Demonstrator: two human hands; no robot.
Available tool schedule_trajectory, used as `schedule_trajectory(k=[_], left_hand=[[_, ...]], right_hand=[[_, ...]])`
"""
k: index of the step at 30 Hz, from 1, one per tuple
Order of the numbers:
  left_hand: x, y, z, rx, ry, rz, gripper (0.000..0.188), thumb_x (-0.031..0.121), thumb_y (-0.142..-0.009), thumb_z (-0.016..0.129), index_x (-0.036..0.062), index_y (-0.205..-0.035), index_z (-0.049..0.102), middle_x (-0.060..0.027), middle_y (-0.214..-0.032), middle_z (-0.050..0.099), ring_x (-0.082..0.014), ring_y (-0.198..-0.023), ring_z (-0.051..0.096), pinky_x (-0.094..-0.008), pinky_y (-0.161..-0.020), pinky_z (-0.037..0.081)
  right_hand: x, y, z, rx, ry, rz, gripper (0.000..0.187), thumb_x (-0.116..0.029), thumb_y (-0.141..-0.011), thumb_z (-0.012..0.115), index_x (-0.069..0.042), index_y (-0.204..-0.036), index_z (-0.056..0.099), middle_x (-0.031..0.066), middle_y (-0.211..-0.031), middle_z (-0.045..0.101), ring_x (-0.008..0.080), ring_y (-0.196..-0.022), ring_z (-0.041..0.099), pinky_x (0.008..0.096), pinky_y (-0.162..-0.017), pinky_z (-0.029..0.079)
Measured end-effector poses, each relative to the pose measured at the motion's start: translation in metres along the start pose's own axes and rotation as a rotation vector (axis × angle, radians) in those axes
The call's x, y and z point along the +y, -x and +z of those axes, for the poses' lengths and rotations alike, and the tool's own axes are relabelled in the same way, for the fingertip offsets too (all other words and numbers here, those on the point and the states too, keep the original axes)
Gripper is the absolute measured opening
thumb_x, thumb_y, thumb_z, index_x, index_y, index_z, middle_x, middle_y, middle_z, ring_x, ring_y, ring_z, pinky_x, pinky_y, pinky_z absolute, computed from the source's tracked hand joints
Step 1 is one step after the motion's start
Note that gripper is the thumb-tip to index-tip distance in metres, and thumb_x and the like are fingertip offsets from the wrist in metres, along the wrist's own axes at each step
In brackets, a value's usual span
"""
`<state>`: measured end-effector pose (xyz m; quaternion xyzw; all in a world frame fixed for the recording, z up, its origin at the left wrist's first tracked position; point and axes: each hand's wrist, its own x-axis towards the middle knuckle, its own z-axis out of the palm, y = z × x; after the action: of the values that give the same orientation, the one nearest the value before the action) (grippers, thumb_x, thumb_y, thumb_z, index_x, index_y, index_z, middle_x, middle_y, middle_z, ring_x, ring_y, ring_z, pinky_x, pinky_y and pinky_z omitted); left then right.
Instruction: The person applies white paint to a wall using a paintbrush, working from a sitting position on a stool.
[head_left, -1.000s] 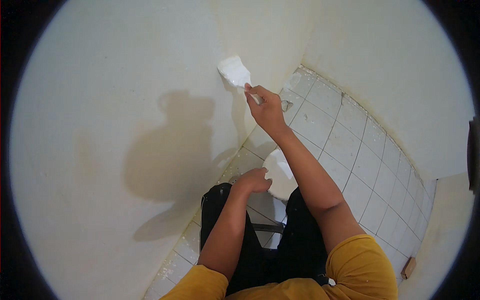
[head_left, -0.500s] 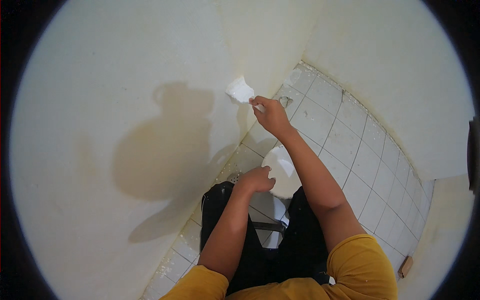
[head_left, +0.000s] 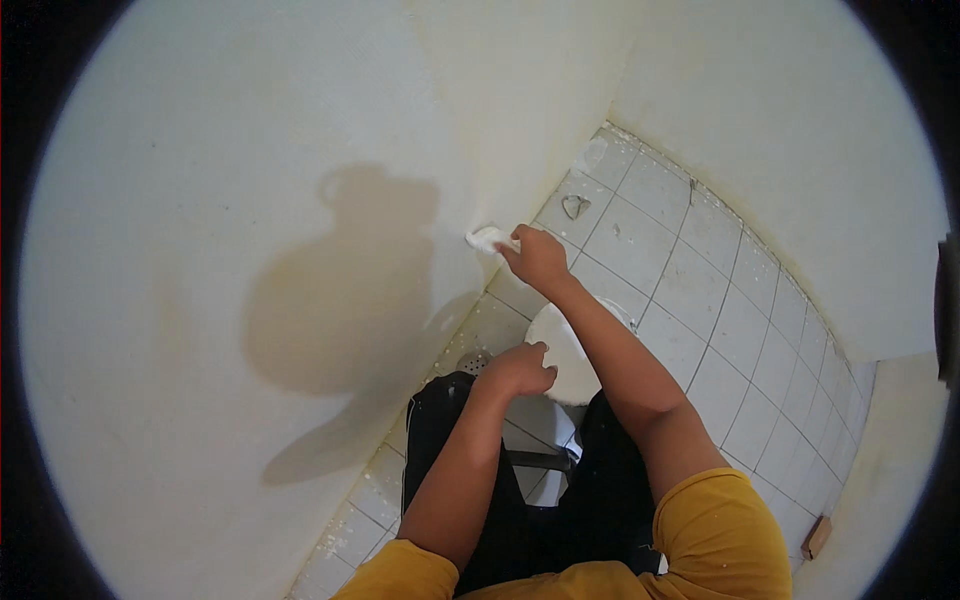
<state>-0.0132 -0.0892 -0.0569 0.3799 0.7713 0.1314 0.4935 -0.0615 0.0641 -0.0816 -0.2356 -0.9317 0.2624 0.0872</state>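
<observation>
My right hand [head_left: 540, 258] pinches a white, ragged piece [head_left: 487, 239], cloth-like or paint-soaked; its exact kind does not show. That piece lies against the lower part of the pale wall [head_left: 330, 110], close to the floor edge. Below my right forearm stands a round white bucket [head_left: 560, 385] with off-white contents, partly covered by that arm. My left hand [head_left: 518, 370] is at the bucket's left side, in front of my knee. Its fingers are loosely curled, with a gap between thumb and forefinger and nothing visible in them.
White floor tiles [head_left: 630, 240] carry paint specks along the wall edges. A round drain [head_left: 474, 362] lies beside my left knee. Farther off is a small loose loop-shaped bit [head_left: 575, 206]. A brown block [head_left: 816, 538] rests by the right wall. A dark bar [head_left: 540, 460] shows between my legs.
My right hand has moved down the wall with the white piece, which now looks narrower and more folded. The left hand has barely moved and stays beside the bucket.
</observation>
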Motion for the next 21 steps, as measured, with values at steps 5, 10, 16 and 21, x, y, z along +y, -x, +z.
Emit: schedule_trajectory(k=[5,10,16,21], left_hand=[[-0.001,0.001,0.002,0.014,-0.051,-0.023,0.059,0.037,-0.089,0.054,0.0038,-0.137,0.045,-0.0222,-0.135,0.050,-0.0362,-0.124,0.049,-0.0426,-0.104,0.038],[0.000,0.006,-0.004,-0.015,-0.028,-0.036,0.059,0.036,-0.089,0.054,0.0030,-0.137,0.045,-0.0221,-0.134,0.051,-0.0363,-0.123,0.049,-0.0427,-0.104,0.038],[0.002,0.005,-0.003,-0.003,-0.015,-0.025,0.056,0.034,-0.089,0.054,0.0018,-0.134,0.048,-0.0229,-0.132,0.052,-0.0366,-0.122,0.051,-0.0432,-0.103,0.039],[-0.003,0.007,-0.002,0.036,-0.013,-0.015,0.055,0.034,-0.089,0.055,0.0008,-0.132,0.049,-0.0234,-0.130,0.053,-0.0378,-0.120,0.052,-0.0432,-0.102,0.039]], right_hand=[[0.027,-0.011,0.019,-0.038,0.031,0.190,0.033,-0.031,-0.079,0.071,0.002,-0.079,0.066,0.0239,-0.079,0.066,0.0368,-0.078,0.067,0.0464,-0.068,0.053],[0.043,-0.004,0.042,-0.136,-0.268,0.362,0.039,-0.030,-0.076,0.072,0.004,-0.057,0.063,0.0247,-0.067,0.065,0.0370,-0.067,0.067,0.0444,-0.065,0.053],[0.032,0.000,0.067,0.026,-0.360,0.424,0.037,-0.031,-0.079,0.070,0.000,-0.061,0.063,0.0129,-0.057,0.059,0.0157,-0.048,0.058,0.0344,-0.042,0.042],[0.033,-0.002,0.075,-0.271,-0.773,0.761,0.035,-0.025,-0.079,0.068,0.009,-0.081,0.066,0.0263,-0.079,0.067,0.0357,-0.061,0.065,0.0409,-0.058,0.049]])
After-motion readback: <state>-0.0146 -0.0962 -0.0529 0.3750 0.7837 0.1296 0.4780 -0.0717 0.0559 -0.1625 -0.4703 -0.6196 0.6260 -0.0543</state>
